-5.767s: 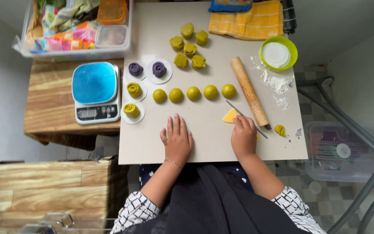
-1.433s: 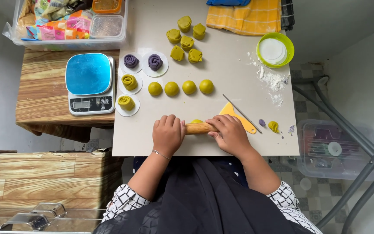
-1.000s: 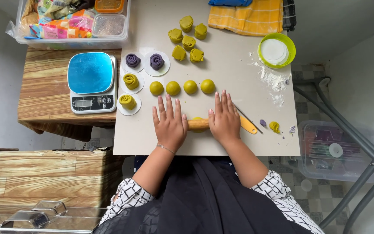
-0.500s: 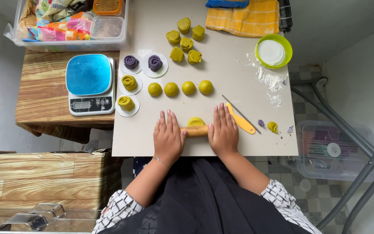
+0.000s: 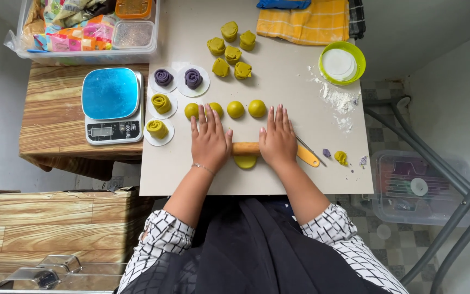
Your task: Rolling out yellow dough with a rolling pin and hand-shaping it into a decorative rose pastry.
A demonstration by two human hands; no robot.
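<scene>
My left hand (image 5: 210, 140) and my right hand (image 5: 278, 139) lie flat, fingers spread, on a wooden rolling pin (image 5: 245, 148) that runs across between them. Under the pin a flattened piece of yellow-green dough (image 5: 245, 161) shows at its near side. The pin rests on a pale work board (image 5: 278, 81). Just beyond my fingers sits a row of yellow-green dough balls (image 5: 246, 109). A yellow scraper (image 5: 308, 156) pokes out to the right of my right hand.
Rose-shaped dough pieces, purple (image 5: 193, 78) and yellow-green (image 5: 161, 103), sit on white discs at the left. Cut dough lumps (image 5: 231, 53) lie further back. A blue-topped scale (image 5: 111, 103), a green flour bowl (image 5: 341, 62), spilled flour (image 5: 337, 100), a yellow cloth (image 5: 311, 22) and a clear storage box (image 5: 88, 27) surround the board.
Earlier my hands rested on the board and the rolling pin lay at the right. Now both palms press the pin, which has rolled back and forth over the dough, now pushed further away.
</scene>
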